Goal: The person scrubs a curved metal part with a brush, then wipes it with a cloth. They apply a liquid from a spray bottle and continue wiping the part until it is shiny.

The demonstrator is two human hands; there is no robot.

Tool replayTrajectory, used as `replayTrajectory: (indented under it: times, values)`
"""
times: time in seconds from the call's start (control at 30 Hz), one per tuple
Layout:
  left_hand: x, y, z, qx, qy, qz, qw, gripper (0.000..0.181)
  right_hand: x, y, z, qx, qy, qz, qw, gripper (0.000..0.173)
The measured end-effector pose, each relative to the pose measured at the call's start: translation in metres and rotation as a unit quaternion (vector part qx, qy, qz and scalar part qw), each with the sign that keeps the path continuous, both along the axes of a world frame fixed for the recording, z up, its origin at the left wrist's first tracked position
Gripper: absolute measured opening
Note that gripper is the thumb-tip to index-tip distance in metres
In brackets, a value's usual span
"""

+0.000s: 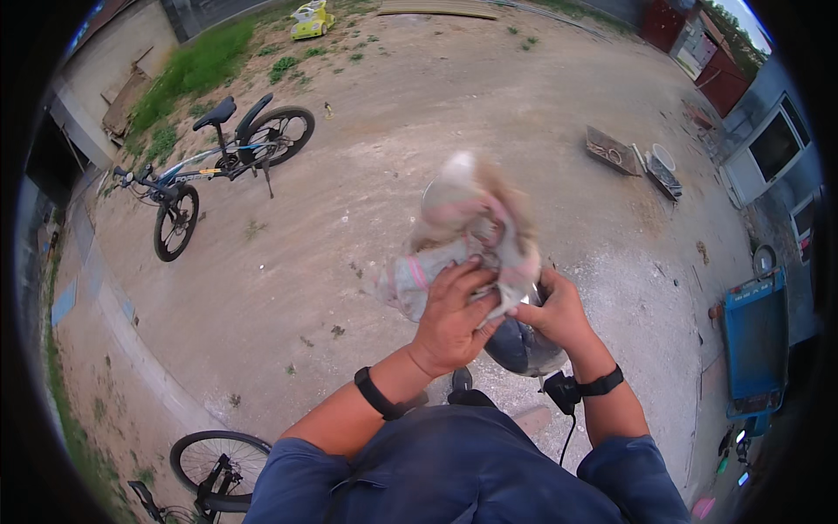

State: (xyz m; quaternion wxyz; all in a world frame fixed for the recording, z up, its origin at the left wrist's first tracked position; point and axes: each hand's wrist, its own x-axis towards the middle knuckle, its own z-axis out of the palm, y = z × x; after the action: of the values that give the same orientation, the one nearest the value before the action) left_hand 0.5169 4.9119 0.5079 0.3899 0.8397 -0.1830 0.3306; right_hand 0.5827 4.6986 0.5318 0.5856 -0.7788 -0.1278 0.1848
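Note:
A crumpled light cloth with pink stripes, blurred at its top, is bunched up before me. My left hand grips its near side, with the fingers spread over the folds. At the cloth's lower right edge, my right hand pinches it between thumb and fingers. Below and partly behind the hands is a dark, rounded, glossy object, possibly a seat; its kind is unclear. A black device with a cable hangs by my right wrist strap.
One bicycle stands at the left, another at the lower left. A blue cart bed is at the right. Farther off on the ground lie a rusty tray, a white basin and a yellow toy car.

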Motion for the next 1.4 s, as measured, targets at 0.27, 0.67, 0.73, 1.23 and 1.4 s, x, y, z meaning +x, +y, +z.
replayTrajectory:
  times: [0.27, 0.67, 0.73, 1.23, 1.4]
  values:
    - [0.094, 0.012, -0.035, -0.290, 0.131, 0.070, 0.945, 0.033, -0.012, -0.028, -0.008, -0.102, -0.003, -0.008, 0.995, 0.073]
    - [0.143, -0.130, -0.115, -0.558, 0.432, -0.023, 0.708, 0.047, 0.001, -0.132, -0.093, -0.015, 0.026, -0.213, 0.977, 0.067]
    - [0.158, -0.134, -0.128, -0.444, 0.450, -0.002, 0.775, 0.043, 0.008, -0.139, -0.097, -0.018, 0.018, -0.239, 0.971, 0.068]
    - [0.250, 0.222, -0.217, -0.645, 0.346, 0.181, 0.657, 0.045, 0.210, -0.060, -0.091, 0.132, 0.089, -0.355, 0.921, 0.022]
    - [0.282, 0.328, -0.217, -0.651, 0.359, 0.262, 0.616, 0.047, 0.325, 0.009, -0.108, 0.212, 0.101, -0.383, 0.893, 0.044]
